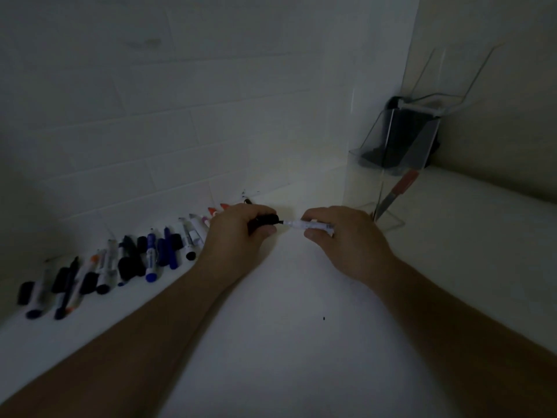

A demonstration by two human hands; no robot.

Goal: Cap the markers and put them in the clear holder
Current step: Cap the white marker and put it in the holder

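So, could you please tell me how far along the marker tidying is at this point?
Early on. Done: one red-capped marker already stands in the clear holder. In hand: the left hand holds a black cap at the tip of the white marker held by the right hand; the cap is not yet on. Left: the long row of markers and loose caps along the wall.

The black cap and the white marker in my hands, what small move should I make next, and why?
Probably push the black cap in your left hand straight onto the tip of the white marker held by your right hand. They are lined up with the tip at the cap's mouth, not yet seated.
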